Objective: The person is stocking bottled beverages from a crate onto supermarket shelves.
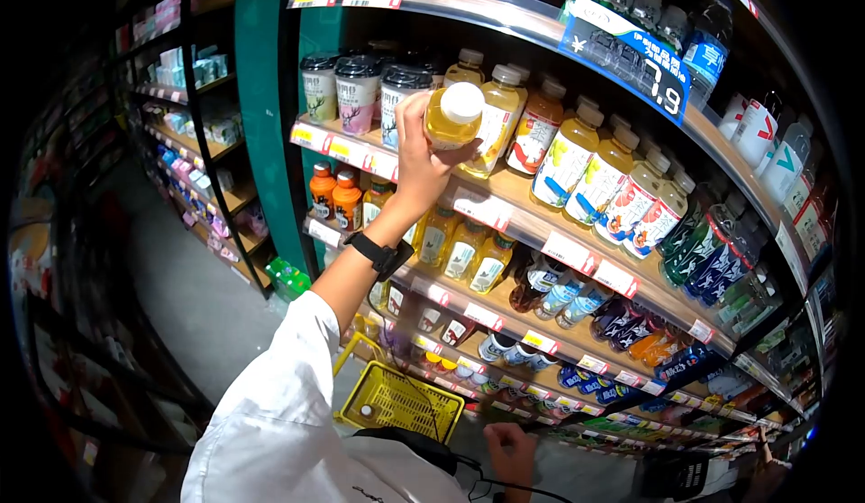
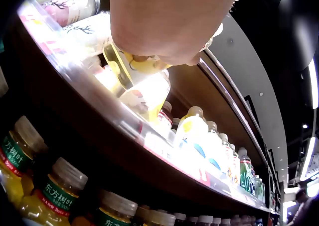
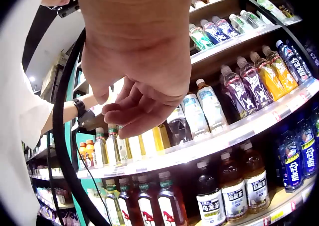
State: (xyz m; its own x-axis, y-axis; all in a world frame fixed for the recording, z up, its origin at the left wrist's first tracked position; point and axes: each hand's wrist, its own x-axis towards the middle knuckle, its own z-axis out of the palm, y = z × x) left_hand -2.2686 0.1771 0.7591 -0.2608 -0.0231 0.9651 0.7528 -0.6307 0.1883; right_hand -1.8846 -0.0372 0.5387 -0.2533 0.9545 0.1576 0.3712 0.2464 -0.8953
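My left hand (image 1: 420,163) grips a bottle of yellow drink (image 1: 448,130) with a white cap, holding it in front of the shelf edge. Right behind it on that shelf stand another yellow drink bottle (image 1: 501,117) and lidded paper-look cups (image 1: 358,96). In the left wrist view the hand (image 2: 172,24) covers most of the held bottle. My right hand (image 1: 511,449) hangs low, away from the shelves. The right wrist view shows its fingers (image 3: 142,111) loosely curled with nothing in them, overlapping a row of drink bottles behind.
Shelves full of bottles run to the right, with price tags (image 1: 568,249) along their edges and a blue price sign (image 1: 628,60) above. A yellow shopping basket (image 1: 455,406) is below on the left. A black cable (image 3: 60,131) crosses beside my right hand.
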